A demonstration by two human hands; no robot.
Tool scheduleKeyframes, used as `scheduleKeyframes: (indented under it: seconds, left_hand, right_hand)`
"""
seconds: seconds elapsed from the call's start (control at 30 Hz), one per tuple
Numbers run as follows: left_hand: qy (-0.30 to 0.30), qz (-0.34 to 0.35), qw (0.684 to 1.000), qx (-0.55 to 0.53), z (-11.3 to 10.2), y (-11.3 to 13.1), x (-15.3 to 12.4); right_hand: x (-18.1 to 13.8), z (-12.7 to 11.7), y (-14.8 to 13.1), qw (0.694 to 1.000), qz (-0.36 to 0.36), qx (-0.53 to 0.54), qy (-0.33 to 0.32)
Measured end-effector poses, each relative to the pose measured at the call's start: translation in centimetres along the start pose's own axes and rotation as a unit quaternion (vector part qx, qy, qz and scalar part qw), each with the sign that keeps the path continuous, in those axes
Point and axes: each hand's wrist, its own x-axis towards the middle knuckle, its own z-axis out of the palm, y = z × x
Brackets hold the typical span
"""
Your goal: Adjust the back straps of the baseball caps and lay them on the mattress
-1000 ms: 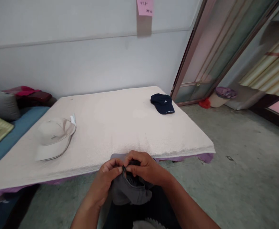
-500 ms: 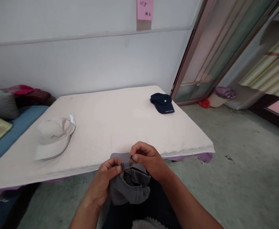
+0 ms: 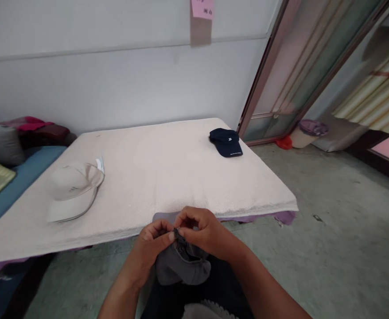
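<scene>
1. My left hand (image 3: 153,246) and right hand (image 3: 201,230) were both pinched shut on the grey cap (image 3: 181,266), fingertips meeting at its back strap, just off the mattress's near edge.
2. I judged the strap adjustment under way, not finished.
3. The beige cap (image 3: 71,190) lay near the mattress's (image 3: 168,177) left edge, and the navy cap (image 3: 226,142) at its far right corner, both untouched.

The grey cap (image 3: 181,266) looks like soft, matt cloth. At ten o'clock, the beige cap (image 3: 71,188) is matt fabric on a rough woven cover (image 3: 168,177).
</scene>
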Motion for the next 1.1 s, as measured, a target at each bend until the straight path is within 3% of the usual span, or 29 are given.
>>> scheduleKeyframes:
  seconds: [0.17,0.4,0.57,0.67,0.93,1.1]
  left_hand:
    - [0.013,0.025,0.997,0.067,0.1,0.1,0.2]
    - [-0.017,0.028,0.997,0.063,0.4,0.5,0.0]
    - [-0.006,0.044,0.995,0.087,0.4,0.5,0.1]
    - [-0.003,0.057,0.994,0.092,0.5,0.6,0.1]
    - [0.063,0.136,0.974,0.172,1.0,0.5,-0.3]
    - [0.050,0.094,0.978,0.179,0.7,0.6,-0.1]
  right_hand:
    - [0.1,0.1,0.1,1.000,0.000,-0.021,0.017]
    - [-0.1,0.5,-0.3,1.000,0.009,-0.026,0.015]
    - [-0.2,0.6,-1.1,0.992,-0.024,-0.113,0.051]
    - [-0.2,0.5,-1.3,0.994,-0.034,-0.099,0.042]
    - [-0.2,0.4,-0.7,0.993,-0.048,-0.091,0.052]
    - [-0.2,0.4,-0.7,0.990,-0.067,-0.116,0.050]
